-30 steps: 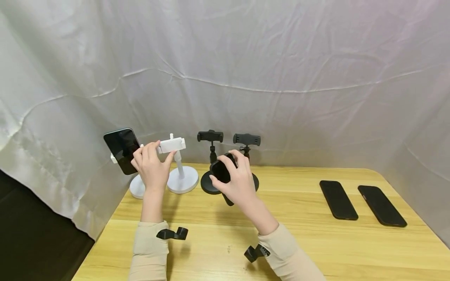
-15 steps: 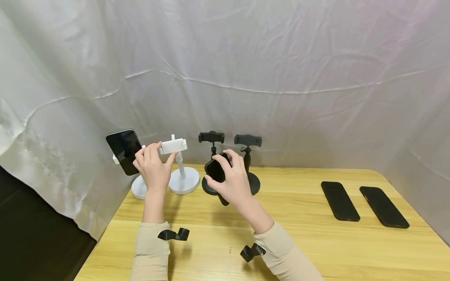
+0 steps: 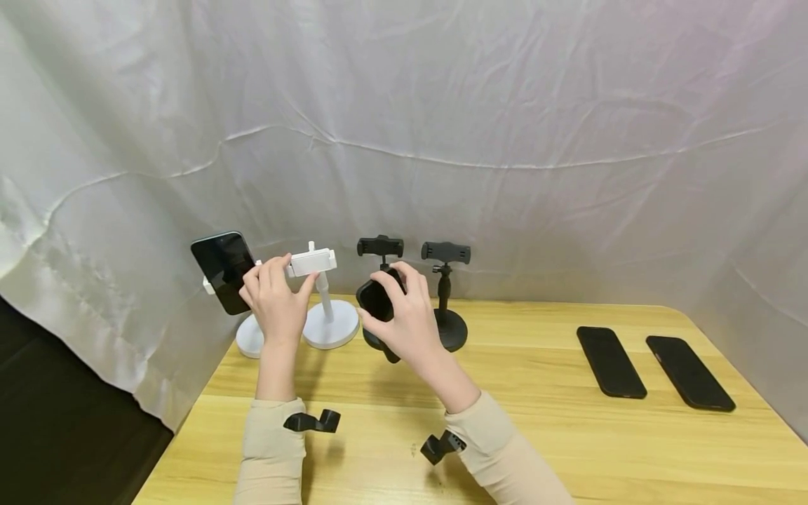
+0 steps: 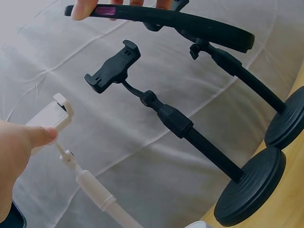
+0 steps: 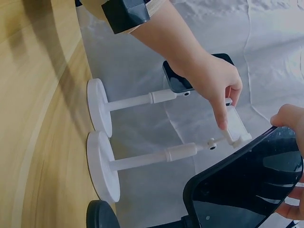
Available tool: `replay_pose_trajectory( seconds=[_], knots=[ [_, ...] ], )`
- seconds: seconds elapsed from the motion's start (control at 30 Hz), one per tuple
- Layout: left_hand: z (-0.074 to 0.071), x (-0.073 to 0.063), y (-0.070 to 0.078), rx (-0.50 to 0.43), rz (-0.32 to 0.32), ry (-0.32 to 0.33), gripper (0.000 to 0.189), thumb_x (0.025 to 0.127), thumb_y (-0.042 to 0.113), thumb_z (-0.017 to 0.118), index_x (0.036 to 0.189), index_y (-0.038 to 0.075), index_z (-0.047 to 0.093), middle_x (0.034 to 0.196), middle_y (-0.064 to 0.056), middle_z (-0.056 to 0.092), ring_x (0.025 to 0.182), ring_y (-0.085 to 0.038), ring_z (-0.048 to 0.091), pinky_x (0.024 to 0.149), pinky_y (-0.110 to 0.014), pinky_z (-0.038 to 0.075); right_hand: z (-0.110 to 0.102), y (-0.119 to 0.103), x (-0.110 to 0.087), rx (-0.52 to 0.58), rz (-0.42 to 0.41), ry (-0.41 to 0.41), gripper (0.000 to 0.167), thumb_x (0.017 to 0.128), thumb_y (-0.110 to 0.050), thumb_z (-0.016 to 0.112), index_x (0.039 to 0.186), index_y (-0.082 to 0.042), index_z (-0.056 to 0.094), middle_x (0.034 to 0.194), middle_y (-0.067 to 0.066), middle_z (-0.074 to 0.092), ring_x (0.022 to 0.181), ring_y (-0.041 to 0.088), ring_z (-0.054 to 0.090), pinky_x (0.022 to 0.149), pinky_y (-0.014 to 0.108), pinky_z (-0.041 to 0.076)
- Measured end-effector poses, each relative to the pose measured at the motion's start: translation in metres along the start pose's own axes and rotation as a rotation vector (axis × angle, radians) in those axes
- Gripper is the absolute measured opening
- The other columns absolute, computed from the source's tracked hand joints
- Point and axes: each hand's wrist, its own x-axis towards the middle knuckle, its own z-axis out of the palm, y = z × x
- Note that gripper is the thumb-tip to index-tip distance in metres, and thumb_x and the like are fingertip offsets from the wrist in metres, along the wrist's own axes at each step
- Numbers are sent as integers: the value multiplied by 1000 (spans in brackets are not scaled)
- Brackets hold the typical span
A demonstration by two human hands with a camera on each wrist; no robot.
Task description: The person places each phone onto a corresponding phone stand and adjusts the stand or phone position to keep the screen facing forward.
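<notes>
At the far left of the wooden table, a mounted phone is carried by the first white stand, with its upper end leaned to the left. Partly in front of this phone the left hand is raised. Between its thumb and fingers the white clamp of the second white stand is pinched at the left end. The round base of this stand is set flat on the table.

Farther right, the first black stand is partly covered, in the head view, by the held phone. This phone is gripped in the air, tilted, by the right hand; the thumb is placed on one edge and the fingers on the opposite edge. In the right wrist view, pale reflections are seen on its dark screen.

Just behind the right hand, the second black stand is placed upright. At the right side, a black phone and, beside it but apart, the rightmost phone are laid flat. Behind everything, a grey curtain is hung.
</notes>
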Motion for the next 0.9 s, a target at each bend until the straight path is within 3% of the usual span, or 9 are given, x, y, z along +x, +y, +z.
replay_pose_trajectory(
  seconds=[0.9],
  knots=[
    [0, 2, -1, 19, 40, 23, 53, 77, 27, 83, 118, 0, 63, 114, -17, 63, 109, -38, 43, 90, -55, 28, 14, -7, 24, 38, -42, 0, 48, 79, -30, 78, 119, -14, 59, 132, 21, 49, 114, 34, 49, 86, 45, 52]
  ],
)
